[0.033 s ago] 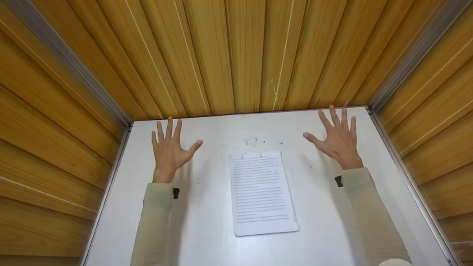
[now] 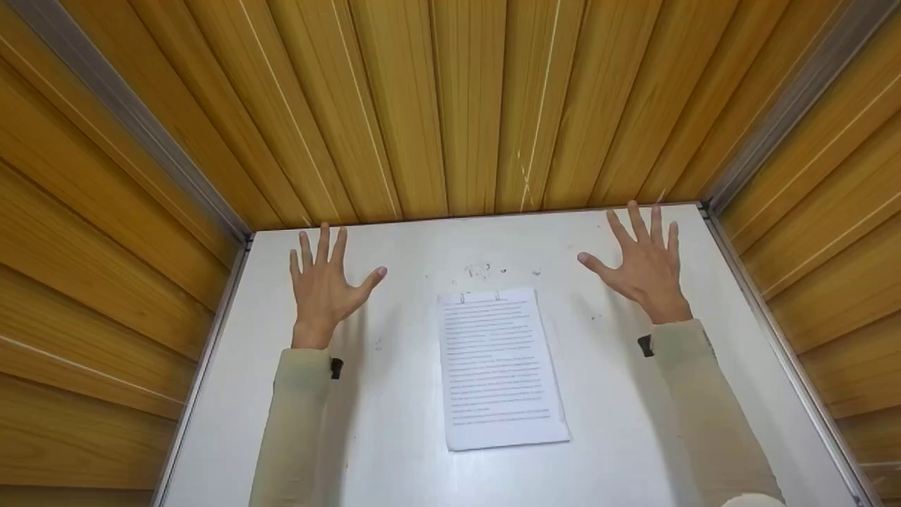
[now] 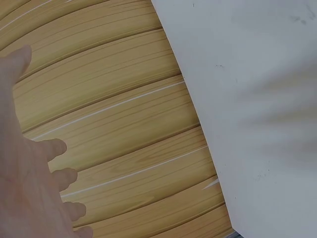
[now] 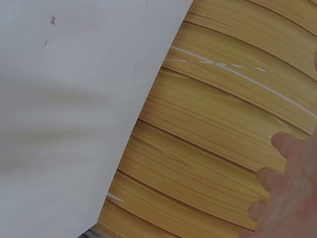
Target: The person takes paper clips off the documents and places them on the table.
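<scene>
A stack of printed paper sheets (image 2: 496, 373) lies on the white table (image 2: 401, 408), lines of text facing up and two small clips or rings at its top edge. To its left, the left hand (image 2: 322, 292) is held with fingers spread and thumb out, holding nothing. On the other side the right hand (image 2: 644, 274) is spread the same way, also holding nothing. Both hands cast shadows on the table. In the left wrist view the left palm (image 3: 29, 188) shows at the left edge; the right palm (image 4: 292, 198) shows at the right edge of the right wrist view.
Wood-patterned panels (image 2: 464, 105) wall in the back and both sides. Metal posts (image 2: 134, 113) stand at the back corners, and a metal rail (image 2: 788, 352) runs along the table's right edge. Dark scuff marks (image 2: 479, 271) dot the tabletop beyond the sheets.
</scene>
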Demonstrator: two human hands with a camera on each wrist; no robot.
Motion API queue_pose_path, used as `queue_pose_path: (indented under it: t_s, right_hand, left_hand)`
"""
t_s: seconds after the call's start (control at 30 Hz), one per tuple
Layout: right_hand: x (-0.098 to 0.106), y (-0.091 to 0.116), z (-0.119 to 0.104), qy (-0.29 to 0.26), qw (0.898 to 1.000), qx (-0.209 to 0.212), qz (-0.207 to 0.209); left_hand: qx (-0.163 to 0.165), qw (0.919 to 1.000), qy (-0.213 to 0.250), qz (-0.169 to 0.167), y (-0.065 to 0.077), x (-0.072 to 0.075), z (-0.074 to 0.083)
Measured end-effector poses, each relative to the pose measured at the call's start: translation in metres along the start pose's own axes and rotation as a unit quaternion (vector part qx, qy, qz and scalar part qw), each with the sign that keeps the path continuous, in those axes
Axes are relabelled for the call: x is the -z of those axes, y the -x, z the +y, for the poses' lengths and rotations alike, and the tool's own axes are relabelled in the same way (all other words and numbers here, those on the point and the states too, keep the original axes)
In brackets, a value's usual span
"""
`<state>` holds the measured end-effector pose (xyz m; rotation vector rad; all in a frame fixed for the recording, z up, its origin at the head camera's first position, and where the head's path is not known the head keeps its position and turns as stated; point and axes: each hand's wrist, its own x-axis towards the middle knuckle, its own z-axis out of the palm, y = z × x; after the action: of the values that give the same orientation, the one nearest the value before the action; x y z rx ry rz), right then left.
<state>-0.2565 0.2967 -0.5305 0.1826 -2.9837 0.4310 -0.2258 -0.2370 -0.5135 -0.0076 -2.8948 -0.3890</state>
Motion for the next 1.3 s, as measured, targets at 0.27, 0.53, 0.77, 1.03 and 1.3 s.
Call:
queue_pose_path:
  t_s: [0.27,0.53,0.77,1.03,1.3]
  right_hand:
    - [-0.004,-0.006,-0.004,-0.013,1.0,0.007,0.005]
    - [-0.026,-0.002,-0.012,-0.064,0.997,0.024,-0.019]
    - [-0.044,0.004,-0.017,-0.136,0.99,0.015,-0.027]
    - [-0.072,0.012,-0.026,-0.226,0.971,-0.022,-0.072]
    - [-0.101,0.012,-0.034,-0.309,0.944,-0.058,-0.104]
  left_hand:
    - [0.013,0.9995,0.024,-0.018,-0.001,-0.01,0.007]
    - [0.022,0.9938,0.102,-0.04,0.01,-0.036,0.022]
    - [0.062,0.9779,0.19,-0.06,0.019,-0.063,0.038]
    - [0.126,0.9308,0.328,-0.098,0.031,-0.088,0.048]
    - [0.173,0.8942,0.393,-0.125,0.032,-0.113,0.067]
